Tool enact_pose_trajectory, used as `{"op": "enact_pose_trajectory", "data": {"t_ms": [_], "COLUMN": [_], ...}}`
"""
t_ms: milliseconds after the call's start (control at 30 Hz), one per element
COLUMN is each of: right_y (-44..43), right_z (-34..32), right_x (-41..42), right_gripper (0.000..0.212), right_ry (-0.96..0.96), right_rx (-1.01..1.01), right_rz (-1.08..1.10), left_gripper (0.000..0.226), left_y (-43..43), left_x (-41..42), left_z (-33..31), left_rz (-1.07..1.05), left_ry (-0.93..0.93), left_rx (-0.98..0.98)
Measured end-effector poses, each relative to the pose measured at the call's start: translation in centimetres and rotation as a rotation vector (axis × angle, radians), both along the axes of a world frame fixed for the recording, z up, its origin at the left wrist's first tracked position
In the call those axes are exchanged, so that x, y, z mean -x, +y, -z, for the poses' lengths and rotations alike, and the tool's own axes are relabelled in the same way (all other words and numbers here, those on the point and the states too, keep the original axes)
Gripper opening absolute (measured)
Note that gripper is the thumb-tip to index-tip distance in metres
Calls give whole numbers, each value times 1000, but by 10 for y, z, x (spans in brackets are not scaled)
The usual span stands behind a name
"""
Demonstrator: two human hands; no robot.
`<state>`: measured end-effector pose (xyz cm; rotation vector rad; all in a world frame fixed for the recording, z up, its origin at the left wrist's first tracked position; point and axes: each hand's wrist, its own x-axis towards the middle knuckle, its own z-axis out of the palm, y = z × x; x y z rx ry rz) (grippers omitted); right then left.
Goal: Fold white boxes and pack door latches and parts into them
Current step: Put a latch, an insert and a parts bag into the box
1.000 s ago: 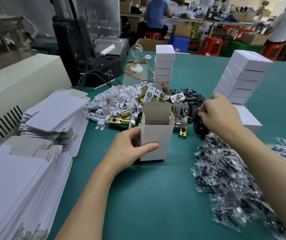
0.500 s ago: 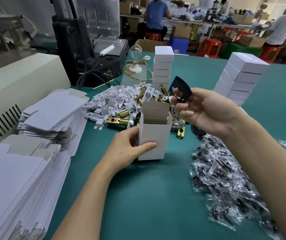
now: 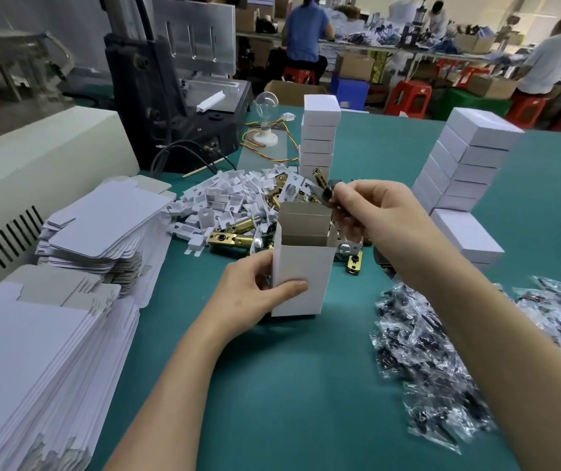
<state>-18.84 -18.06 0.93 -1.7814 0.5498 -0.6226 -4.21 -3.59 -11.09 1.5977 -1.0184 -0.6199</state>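
An open white box (image 3: 303,266) stands upright on the green table, its top flaps up. My left hand (image 3: 252,297) grips its left side, thumb across the front. My right hand (image 3: 371,212) pinches a black plate (image 3: 327,195) just above the box's right rim; most of the plate is hidden by my fingers. Behind the box lies a pile of brass latches (image 3: 230,237), metal plates and white plastic pieces (image 3: 224,198).
Flat box blanks (image 3: 34,351) are stacked at the left, with a second stack (image 3: 102,219) behind. Two towers of closed white boxes (image 3: 320,130) (image 3: 462,164) stand behind. Bagged black parts (image 3: 435,362) lie at the right. A machine (image 3: 170,96) and a bulb (image 3: 265,107) sit at the back.
My right hand lifted a black plate out of the pile, carried it left and lowered it to the box's open top. My left hand kept holding the box.
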Motion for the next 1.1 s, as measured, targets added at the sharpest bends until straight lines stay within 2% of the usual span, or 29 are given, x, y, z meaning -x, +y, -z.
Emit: {"op": "enact_pose_trajectory", "data": {"t_ms": [67,200,233,333,400,500,600,933,1100], "right_y": [3,7,9,10,7,0,-2,6,12], "right_z": [-1,-2,-3,-4,-6,-10,-14,-13,-6], "right_x": [2,3,2,3,7,14,19,18,13], "right_gripper": [27,6,7,30,35,29,23,20,17], "right_ry": [26,-10,-10,12,78,274,360,363,395], "right_rx": [77,90,109,148,281,540,599,627,798], "right_rz": [-54,-137,-126,-104,-82,-91,-123,-194,-154], "left_gripper": [33,36,37,43,42,40,38,37,38], "left_y": [0,0,0,1,2,2,2,2,2], "left_x": [0,-1,-2,-2,-3,-4,-4,-4,-4], "left_z": [0,1,2,2,2,2,1,0,0], "left_rz": [1,12,14,18,29,63,75,36,29], "left_ry": [11,12,20,15,-2,-8,-36,-24,1], "left_rx": [-1,-3,-5,0,7,15,17,23,19]}}
